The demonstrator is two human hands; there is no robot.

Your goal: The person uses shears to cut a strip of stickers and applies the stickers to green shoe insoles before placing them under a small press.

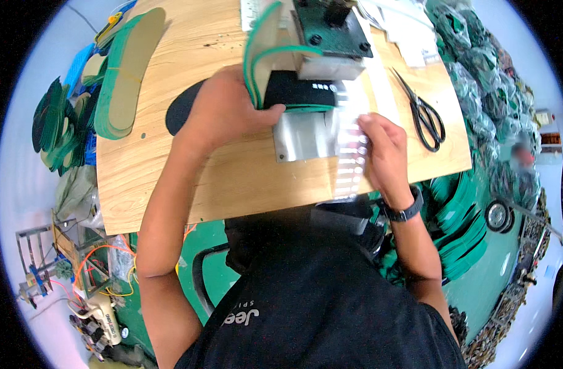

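My left hand grips a green-edged shoe insole, its tan side bent upward. The black face of its end, bearing small white print, lies under the head of a black and silver press. Below it is a shiny metal plate. My right hand pinches the edge of a clear film strip with a row of white marks, which hangs beside the plate past the table edge. The strip is partly blurred. A dark insole lies partly behind my left wrist.
Black-handled scissors lie right of the press on the wooden table. A bundle of insoles rests at the left edge, with more piles beyond. Bagged goods and green insoles are heaped at the right.
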